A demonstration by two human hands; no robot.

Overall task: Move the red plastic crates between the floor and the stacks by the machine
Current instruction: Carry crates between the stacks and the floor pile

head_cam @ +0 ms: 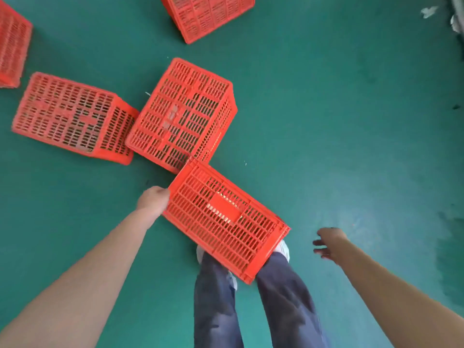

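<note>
A red slatted plastic crate (226, 219) hangs upside down above my feet, its bottom facing me. My left hand (154, 200) grips its left end. My right hand (327, 243) is off to the right of the crate, apart from it, fingers spread and holding nothing. Two more red crates lie upside down on the green floor just beyond: one (184, 113) touches the held crate's far corner, the other (71, 116) lies to its left.
Another red crate (208, 15) stands at the top edge and a red crate (12, 43) at the far left edge. White scraps (429, 12) lie at the top right by a grey edge. My legs and shoes (283, 248) are under the held crate.
</note>
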